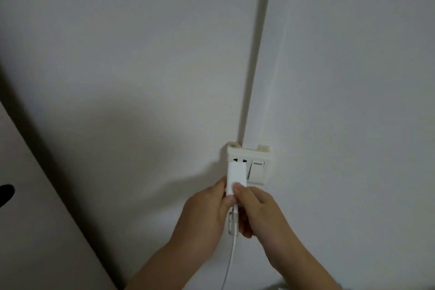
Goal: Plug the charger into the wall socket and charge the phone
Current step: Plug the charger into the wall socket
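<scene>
You won't find any readable text, brand, number or sign here. The white rectangular plastic charger block (pixel 236 178) shows a blank face, the white plastic wall socket plate (pixel 249 162) carries no legible marking, and its white rocker switch (pixel 257 169) has only a faint grey bar, too blurred to read as lettering.

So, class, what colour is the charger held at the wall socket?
White charger, clearest in the head view.
</scene>
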Demonstrator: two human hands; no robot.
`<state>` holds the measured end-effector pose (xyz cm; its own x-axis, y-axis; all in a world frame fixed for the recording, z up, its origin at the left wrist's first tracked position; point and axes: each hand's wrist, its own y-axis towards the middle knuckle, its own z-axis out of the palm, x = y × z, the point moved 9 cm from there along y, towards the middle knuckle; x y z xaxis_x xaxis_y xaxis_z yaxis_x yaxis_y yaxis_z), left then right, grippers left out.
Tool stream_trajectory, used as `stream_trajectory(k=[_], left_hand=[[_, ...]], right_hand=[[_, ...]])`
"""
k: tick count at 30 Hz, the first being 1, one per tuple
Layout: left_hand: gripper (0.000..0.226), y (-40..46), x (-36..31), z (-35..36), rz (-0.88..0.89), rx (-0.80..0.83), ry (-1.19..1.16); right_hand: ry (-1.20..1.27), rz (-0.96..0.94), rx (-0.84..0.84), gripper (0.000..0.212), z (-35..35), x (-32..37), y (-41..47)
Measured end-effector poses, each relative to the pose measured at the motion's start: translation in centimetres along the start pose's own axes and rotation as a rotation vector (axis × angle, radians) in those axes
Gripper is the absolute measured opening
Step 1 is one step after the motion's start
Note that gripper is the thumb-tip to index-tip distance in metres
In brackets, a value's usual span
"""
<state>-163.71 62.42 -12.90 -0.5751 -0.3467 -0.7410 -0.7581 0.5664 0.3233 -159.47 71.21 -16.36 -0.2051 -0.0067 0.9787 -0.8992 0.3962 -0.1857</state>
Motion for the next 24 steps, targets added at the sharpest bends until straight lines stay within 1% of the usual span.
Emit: stream_trajectory(k=[6, 14, 20, 24], left_hand=[[0.018, 0.8, -0.5, -0.4, 0.071, -0.004, 0.055], [0.016, 0.6, -0.2, -0.3, 0.061, -0.026, 0.044], [0.016, 1.0, -0.8, -0.4, 0.084, -0.035, 0.079], [0.018, 0.7, -1.0, -0.3, 0.089, -0.041, 0.080]], right_hand=[[0.006, -0.025, 0.008, 0.041, -0.2, 1.0, -0.4], [-0.082, -0.034, 0.004, 0.039, -0.4, 1.1, -0.4], [-0.105, -0.031, 0.039, 0.046, -0.8, 1.5, -0.1], [-0.111, -0.056, 0.028, 0.041, -0.9, 1.1, -0.1]])
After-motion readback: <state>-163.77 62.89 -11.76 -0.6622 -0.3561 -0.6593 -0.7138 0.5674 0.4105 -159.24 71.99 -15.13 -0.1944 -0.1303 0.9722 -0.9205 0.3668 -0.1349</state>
